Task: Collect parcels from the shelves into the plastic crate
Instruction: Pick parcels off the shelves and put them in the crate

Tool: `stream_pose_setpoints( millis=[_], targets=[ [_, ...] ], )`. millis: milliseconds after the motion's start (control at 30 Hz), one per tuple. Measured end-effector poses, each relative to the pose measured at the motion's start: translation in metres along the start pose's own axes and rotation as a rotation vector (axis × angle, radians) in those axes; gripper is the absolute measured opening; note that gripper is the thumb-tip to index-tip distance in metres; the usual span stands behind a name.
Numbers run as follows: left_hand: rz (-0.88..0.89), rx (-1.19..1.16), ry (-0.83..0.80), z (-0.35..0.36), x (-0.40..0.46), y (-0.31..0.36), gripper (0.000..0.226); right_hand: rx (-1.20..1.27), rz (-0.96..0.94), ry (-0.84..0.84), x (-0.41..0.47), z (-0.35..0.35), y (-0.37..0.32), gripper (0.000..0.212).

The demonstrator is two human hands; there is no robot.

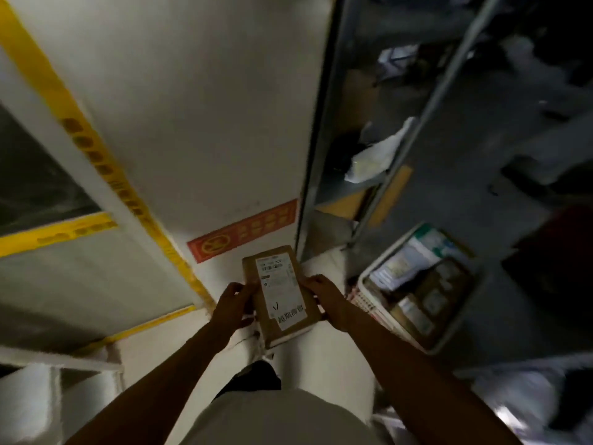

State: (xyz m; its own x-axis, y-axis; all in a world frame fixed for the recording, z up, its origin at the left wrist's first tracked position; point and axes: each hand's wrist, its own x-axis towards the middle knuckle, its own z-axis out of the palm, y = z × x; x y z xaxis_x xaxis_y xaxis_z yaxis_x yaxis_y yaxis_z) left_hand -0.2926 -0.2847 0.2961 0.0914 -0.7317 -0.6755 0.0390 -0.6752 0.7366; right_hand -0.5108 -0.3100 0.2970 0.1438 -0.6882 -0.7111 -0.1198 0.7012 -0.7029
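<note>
A flat brown cardboard parcel [279, 293] with white shipping labels is held out in front of me, label side up. My left hand [231, 306] grips its left edge with curled fingers. Along the right edge my right hand [324, 296] holds it, fingers wrapped over the top. The white plastic crate [462, 329] stands on the floor to the right of the parcel, a little lower in the view. Several parcels and padded envelopes lie inside it.
A grey metal shelf unit [378, 175] rises at the right, with a white bag and brown boxes on its levels. A white wall [199, 117] with yellow tape strips and a red sign is straight ahead. White bundles lie low at the left and right.
</note>
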Motion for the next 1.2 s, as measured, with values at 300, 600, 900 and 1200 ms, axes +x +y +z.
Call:
stream_pose_setpoints(
  millis=[300, 600, 900, 1200],
  targets=[
    [-0.069, 0.297, -0.427, 0.104, 0.090, 0.058, 0.043, 0.236, 0.045, 0.404, -0.006, -0.086, 0.004, 0.070],
    [-0.122, 0.572, -0.666, 0.177, 0.158, 0.100, 0.043, 0.528, 0.075, 0.575, 0.010, -0.109, 0.010, 0.036],
    [-0.086, 0.938, -0.827, 0.272, 0.194, 0.114, 0.028, 0.876, 0.142, 0.678, 0.044, -0.135, 0.046, 0.028],
    [0.102, 1.354, -0.901, 0.403, 0.268, 0.084, 0.035, 1.057, 0.243, 0.692, 0.139, -0.233, 0.094, 0.099]
  ],
)
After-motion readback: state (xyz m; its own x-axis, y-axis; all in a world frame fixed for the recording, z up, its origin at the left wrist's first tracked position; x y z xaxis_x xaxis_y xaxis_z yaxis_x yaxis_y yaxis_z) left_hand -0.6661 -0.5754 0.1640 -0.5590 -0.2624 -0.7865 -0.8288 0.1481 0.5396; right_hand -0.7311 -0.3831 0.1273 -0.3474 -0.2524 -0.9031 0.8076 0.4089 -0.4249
